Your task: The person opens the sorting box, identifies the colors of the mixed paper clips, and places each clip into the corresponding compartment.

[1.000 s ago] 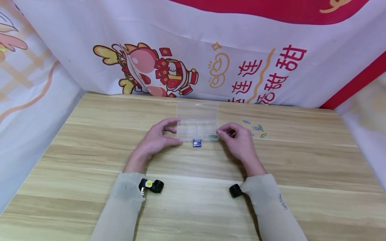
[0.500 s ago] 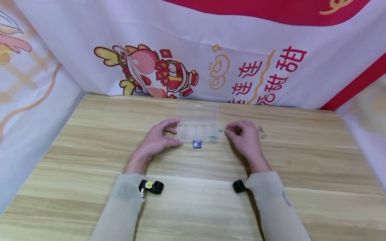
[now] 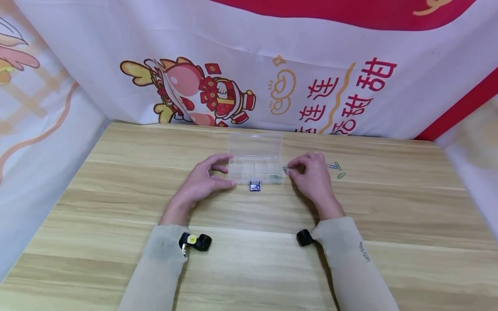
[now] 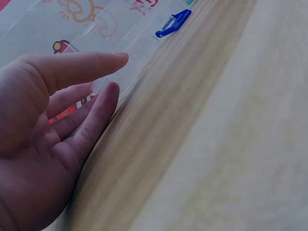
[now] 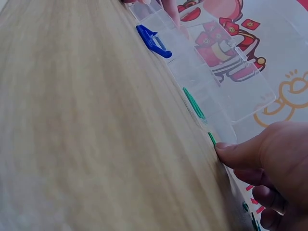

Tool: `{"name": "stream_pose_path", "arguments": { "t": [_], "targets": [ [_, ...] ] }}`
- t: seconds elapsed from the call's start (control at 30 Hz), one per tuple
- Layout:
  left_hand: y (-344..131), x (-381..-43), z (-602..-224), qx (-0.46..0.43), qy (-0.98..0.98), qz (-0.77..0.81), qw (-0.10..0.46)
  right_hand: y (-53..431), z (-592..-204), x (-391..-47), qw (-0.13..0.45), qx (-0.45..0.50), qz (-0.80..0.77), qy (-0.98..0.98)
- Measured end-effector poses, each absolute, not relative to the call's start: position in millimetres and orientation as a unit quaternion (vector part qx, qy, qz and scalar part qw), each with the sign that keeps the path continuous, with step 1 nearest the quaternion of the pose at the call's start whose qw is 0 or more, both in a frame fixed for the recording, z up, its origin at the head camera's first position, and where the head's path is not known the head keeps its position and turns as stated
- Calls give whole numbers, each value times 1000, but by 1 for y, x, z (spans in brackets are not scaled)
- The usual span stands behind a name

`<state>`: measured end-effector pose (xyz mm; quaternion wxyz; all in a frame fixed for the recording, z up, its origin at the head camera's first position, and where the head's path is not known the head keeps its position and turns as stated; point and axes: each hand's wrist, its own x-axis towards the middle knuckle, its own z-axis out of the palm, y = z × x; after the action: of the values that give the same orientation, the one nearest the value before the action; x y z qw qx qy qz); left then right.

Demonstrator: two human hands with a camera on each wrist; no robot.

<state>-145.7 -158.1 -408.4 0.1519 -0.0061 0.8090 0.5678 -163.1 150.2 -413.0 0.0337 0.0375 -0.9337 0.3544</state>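
A clear plastic compartment box (image 3: 235,175) stands with its lid (image 3: 254,144) raised at the back and a blue latch (image 3: 254,186) at its front. My left hand (image 3: 202,176) holds its left end, thumb at the front corner and index finger at the back one. Just right of the box, my right hand (image 3: 311,178) pinches a green paper clip (image 5: 211,138) between thumb and fingers, its tip pointing toward the box wall. Another green paper clip (image 3: 275,176) lies in the front right compartment.
Beyond my right hand, a few loose paper clips lie on the wooden table (image 3: 249,268), among them a blue clip (image 3: 332,166) and a green clip (image 3: 341,175). A printed white cloth (image 3: 155,34) hangs along the table's back edge.
My right hand drew back from the box's right edge, then came slightly left again. A green paper clip now shows at its fingertips. My left hand and the box stayed put.
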Motion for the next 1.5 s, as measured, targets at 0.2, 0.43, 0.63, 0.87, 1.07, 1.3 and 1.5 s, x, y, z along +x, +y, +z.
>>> {"name": "stream_pose_path", "arguments": {
  "t": [0.2, 0.43, 0.63, 0.87, 1.07, 1.3, 1.5],
  "targets": [
    [-158, -146, -408, -6, 810, 567, 149, 150, -412, -162, 20, 24, 344, -938],
    [-159, -146, -409, 4, 808, 570, 146, 154, -410, -162, 28, 27, 360, -932],
    [-159, -147, -409, 9, 809, 570, 146, 158, -403, -162, 1, 8, 417, -909],
    [-159, -147, -409, 10, 808, 572, 145, 161, -394, -161, -22, -21, 463, -886],
    [-159, -146, -409, 8, 807, 572, 145, 162, -392, -161, -21, -31, 475, -879],
    [-160, -147, -409, 8, 809, 569, 147, 161, -391, -161, -24, -29, 479, -877],
    [-160, -147, -409, 5, 811, 566, 148, 159, -390, -160, -32, -19, 481, -876]
  ]
}}
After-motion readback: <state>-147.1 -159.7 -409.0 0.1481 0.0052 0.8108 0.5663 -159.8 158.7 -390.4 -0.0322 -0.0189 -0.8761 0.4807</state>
